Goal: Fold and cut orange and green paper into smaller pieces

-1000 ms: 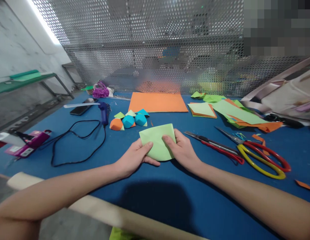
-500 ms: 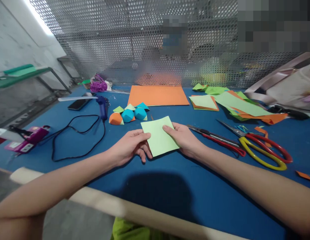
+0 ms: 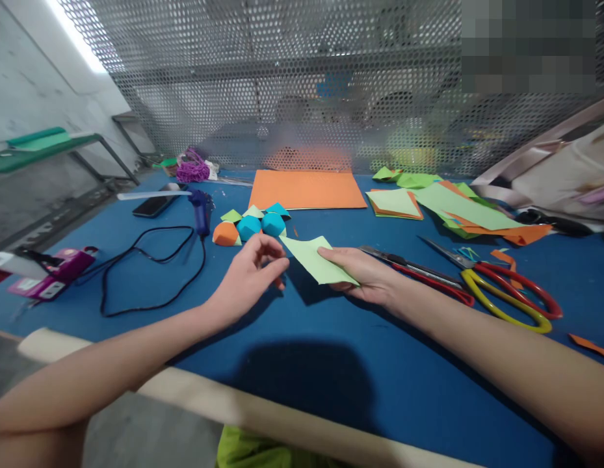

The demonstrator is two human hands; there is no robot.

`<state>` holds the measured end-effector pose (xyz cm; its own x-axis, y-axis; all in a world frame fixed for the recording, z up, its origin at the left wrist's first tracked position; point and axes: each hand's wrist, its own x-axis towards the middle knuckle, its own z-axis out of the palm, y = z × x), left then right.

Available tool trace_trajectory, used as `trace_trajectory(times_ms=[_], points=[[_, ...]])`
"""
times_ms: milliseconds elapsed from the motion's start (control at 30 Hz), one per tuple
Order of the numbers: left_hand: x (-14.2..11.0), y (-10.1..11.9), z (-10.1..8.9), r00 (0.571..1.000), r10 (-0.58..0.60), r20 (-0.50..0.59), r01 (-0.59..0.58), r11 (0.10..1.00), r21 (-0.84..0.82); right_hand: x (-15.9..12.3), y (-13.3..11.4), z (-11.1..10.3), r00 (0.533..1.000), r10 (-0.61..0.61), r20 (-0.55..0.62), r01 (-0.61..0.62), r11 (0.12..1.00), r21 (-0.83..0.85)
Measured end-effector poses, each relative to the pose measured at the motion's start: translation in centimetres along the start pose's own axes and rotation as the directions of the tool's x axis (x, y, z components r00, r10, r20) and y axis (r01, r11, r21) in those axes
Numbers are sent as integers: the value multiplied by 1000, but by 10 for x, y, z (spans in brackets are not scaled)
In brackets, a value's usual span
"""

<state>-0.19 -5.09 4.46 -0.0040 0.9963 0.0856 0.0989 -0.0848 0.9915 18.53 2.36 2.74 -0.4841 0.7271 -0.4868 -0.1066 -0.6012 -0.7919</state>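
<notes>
A light green paper square (image 3: pixel 317 261) is tilted above the blue table, pinched at its right side by my right hand (image 3: pixel 363 273), thumb on top and fingers underneath. My left hand (image 3: pixel 253 276) is just left of the paper and apart from it, its fingers curled loosely with a gap to the thumb and nothing between them. Beyond my left hand stand several small folded paper pieces, among them an orange one (image 3: pixel 226 233) and a blue one (image 3: pixel 249 226).
A blue glue gun (image 3: pixel 200 211) with its cord lies left. Red-and-yellow scissors (image 3: pixel 506 296) and a red-handled cutter (image 3: pixel 423 273) lie right. Behind are an orange sheet (image 3: pixel 309 189), a stack of paper squares (image 3: pixel 394 203), loose paper scraps (image 3: pixel 472 208) and a perforated metal panel (image 3: pixel 223 84).
My left hand has let go of the green paper and drawn back slightly left. The paper has tilted in my right hand, its near edge shifting right.
</notes>
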Motion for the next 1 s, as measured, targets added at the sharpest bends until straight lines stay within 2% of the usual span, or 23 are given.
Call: trace_trajectory(times_ms=[67, 133, 233, 300, 367, 400, 467, 500, 533, 600, 733, 867, 1000], points=[[1, 2, -5, 981, 191, -32, -182, 967, 178, -3, -1, 1, 998, 43, 46, -43, 999, -4], [2, 4, -10, 955, 291, 51, -294, 924, 245, -7, 0, 4, 992, 87, 94, -85, 996, -20], [2, 8, -13, 922, 333, 198, -376, 893, 248, -12, 5, 8, 978, 143, 153, -136, 989, -60], [2, 11, -13, 913, 317, 256, -378, 893, 242, -15, 9, 9, 968, 170, 183, -157, 984, -83], [0, 14, -13, 934, 257, 247, -320, 911, 262, -17, 8, 8, 962, 178, 206, -152, 979, -132], [0, 15, -14, 954, 210, 216, -267, 920, 286, -17, 7, 6, 969, 139, 206, -104, 979, -174], [1, 17, -16, 987, 100, 129, -138, 932, 334, -17, 1, 2, 983, -60, 172, 109, 949, -294], [1, 18, -17, 995, 45, 88, -73, 937, 340, -17, -3, 0, 968, -201, 149, 242, 901, -361], [2, 19, -19, 998, -7, 58, -12, 944, 331, -18, -7, -2, 934, -331, 136, 357, 838, -412], [5, 20, -22, 995, -93, 35, 80, 956, 281, -20, -13, -5, 866, -476, 157, 491, 746, -450], [7, 22, -22, 981, -185, 55, 163, 947, 277, -25, -13, -4, 842, -490, 226, 532, 680, -505], [7, 23, -20, 966, -238, 99, 193, 922, 335, -23, -5, -3, 835, -514, 197, 518, 611, -599], [9, 19, -21, 939, -316, 133, 262, 912, 316, -16, 2, -8, 839, -518, 168, 494, 597, -632]])
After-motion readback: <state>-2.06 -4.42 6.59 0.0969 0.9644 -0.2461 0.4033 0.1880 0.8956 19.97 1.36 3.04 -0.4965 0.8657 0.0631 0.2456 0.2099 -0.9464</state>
